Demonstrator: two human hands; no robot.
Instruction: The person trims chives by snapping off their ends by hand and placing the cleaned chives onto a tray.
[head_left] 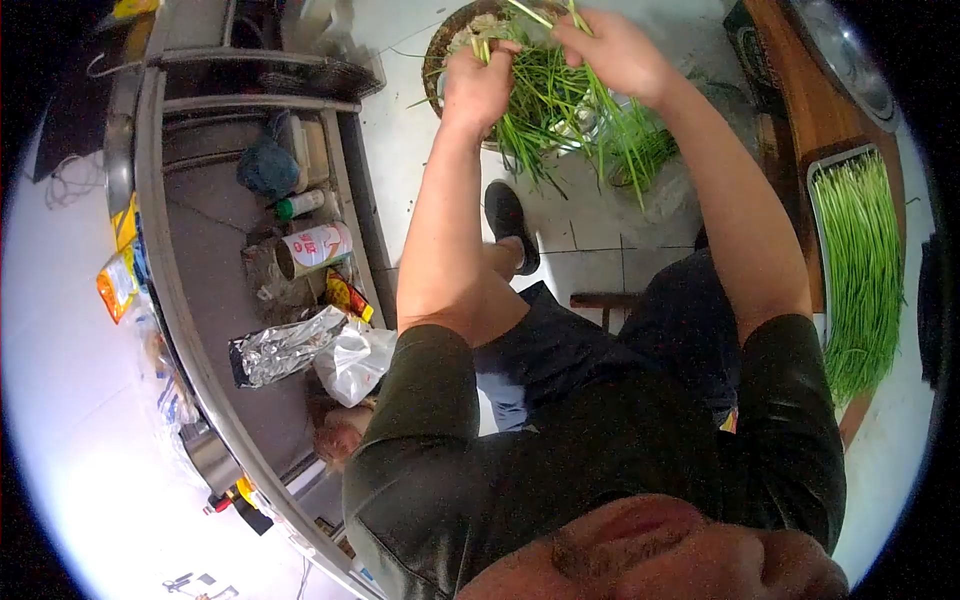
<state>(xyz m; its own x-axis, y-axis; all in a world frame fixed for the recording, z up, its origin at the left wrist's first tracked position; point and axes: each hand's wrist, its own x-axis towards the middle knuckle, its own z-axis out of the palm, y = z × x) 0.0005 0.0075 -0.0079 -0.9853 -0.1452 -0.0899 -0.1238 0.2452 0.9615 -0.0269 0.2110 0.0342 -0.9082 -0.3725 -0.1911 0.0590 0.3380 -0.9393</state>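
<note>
My left hand is closed around a small bunch of green chives, their pale stem ends sticking up past the fingers. My right hand pinches some more chives by the pale ends, and their long leaves hang below it. Both hands are over a round basket with a dark brown rim. Loose chives lie tangled in it and spill over its near side. Part of the basket is hidden behind my hands and the greens.
On the right, a tray holds neatly lined-up chives on a wooden surface. An open cabinet at left contains a labelled can, a foil packet and a white plastic bag. My shoe rests on the tiled floor.
</note>
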